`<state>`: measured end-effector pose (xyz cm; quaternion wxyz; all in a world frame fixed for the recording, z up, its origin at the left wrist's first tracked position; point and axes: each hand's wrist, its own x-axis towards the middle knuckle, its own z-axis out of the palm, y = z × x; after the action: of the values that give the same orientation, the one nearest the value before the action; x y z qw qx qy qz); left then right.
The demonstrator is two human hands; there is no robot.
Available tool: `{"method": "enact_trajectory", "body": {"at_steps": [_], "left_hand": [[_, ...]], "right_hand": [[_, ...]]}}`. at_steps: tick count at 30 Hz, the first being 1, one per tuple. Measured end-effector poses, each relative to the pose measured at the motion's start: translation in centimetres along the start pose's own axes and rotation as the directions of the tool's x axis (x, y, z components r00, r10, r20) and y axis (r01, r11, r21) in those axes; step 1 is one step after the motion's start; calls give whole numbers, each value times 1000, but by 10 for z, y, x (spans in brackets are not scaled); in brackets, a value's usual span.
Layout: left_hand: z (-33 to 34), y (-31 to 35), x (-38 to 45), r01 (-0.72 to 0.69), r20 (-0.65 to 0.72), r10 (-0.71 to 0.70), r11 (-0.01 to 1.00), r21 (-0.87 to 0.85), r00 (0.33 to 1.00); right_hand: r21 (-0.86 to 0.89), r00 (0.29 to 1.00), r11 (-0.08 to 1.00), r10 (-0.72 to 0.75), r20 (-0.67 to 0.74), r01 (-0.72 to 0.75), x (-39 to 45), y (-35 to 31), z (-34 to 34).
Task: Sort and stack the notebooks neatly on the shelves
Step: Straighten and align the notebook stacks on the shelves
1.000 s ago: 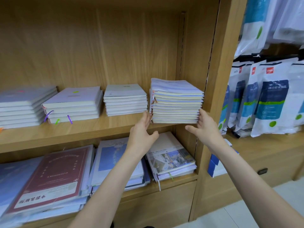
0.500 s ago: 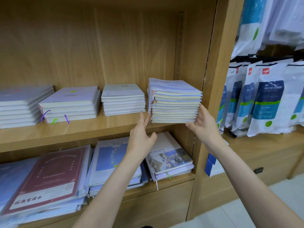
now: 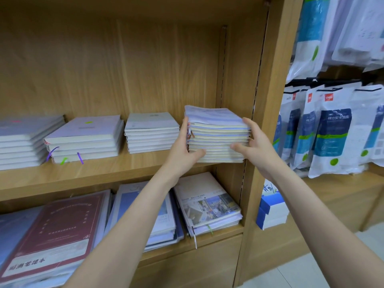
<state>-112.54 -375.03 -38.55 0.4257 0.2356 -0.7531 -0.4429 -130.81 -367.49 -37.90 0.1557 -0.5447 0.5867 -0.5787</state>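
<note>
I am standing at a wooden shelf unit (image 3: 104,169) with a plain wood back, and packaged goods (image 3: 332,138) are hanging on racks off past my right wrist. On the upper shelf, four stacks of notebooks are sitting in a row; on the lower shelf, below my forearms, larger books are lying flat, a maroon book (image 3: 56,231) under my left elbow and a photo-cover book (image 3: 207,204) just under my left wrist.

The stack (image 3: 218,134) I am working on is lying between my two hands, at the right end of the upper shelf, close to the side panel (image 3: 270,100). The white stack (image 3: 151,132) is sitting just outside my left fingers, the lilac stack (image 3: 85,138) and the grey stack (image 3: 22,140) farther out that way.

My left hand (image 3: 182,150) is holding the stack's left edge, fingers reaching up along the side and thumb pressing on the front near the bottom. My right hand (image 3: 255,144) is holding the right front corner, fingers curling over the top edge and thumb pressing on the front lower down. Both arms are reaching forward and upward, bare, palms facing each other across the stack.
</note>
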Motion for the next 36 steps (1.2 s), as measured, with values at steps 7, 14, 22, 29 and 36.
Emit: {"method": "enact_trajectory", "body": {"at_steps": [7, 14, 22, 29, 36], "left_hand": [[-19, 3, -10, 49, -58, -31, 938, 344, 998], [-17, 4, -2, 117, -115, -74, 895, 431, 991], [-3, -4, 22, 127, -154, -69, 904, 408, 986], [-1, -14, 38, 169, -194, -97, 902, 397, 976], [8, -21, 54, 153, -198, -64, 868, 473, 978]], "right_hand": [[-477, 983, 861, -181, 33, 175, -16, 10, 1], [-599, 987, 788, -159, 28, 144, -6, 7, 2], [-649, 993, 752, -93, 67, 115, 29, 16, -2], [-650, 983, 753, 28, 181, 98, 54, 11, -17], [-696, 988, 710, 0, 155, 109, 70, 20, -8]]}}
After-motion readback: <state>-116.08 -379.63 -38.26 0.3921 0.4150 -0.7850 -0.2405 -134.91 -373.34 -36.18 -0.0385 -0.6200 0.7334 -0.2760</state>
